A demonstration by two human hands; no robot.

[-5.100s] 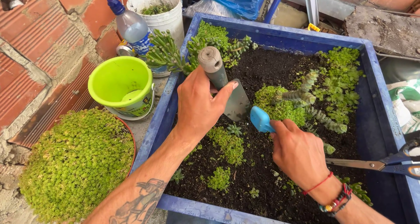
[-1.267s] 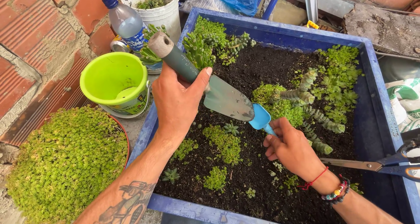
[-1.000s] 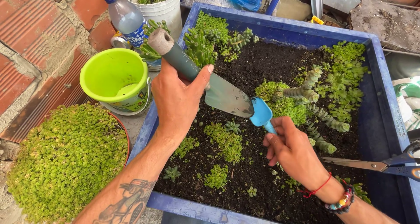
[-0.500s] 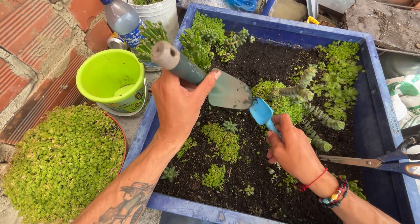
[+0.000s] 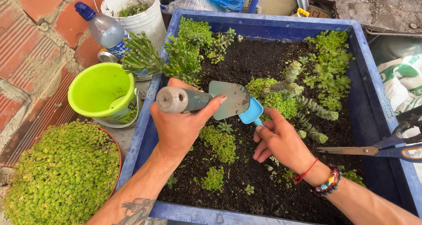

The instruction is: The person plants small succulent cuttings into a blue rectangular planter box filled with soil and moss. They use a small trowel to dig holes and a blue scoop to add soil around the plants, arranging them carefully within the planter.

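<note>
My left hand grips the grey handle of a metal trowel, held level over the dark soil of a blue planter tray. The trowel's blade touches a small blue scoop that my right hand holds by its short handle, just right of the blade. Under both hands small green succulent clumps sit in the soil. Taller trailing succulents grow right of the scoop.
A lime green bucket and a pot of dense green moss-like plant stand left of the tray. A white bucket and plastic bottle are behind them. Scissors rest on the tray's right rim. Brick wall at left.
My left hand has lifted and levelled the trowel from steeply angled to nearly horizontal. The right hand with the blue scoop stays under the blade's tip.
</note>
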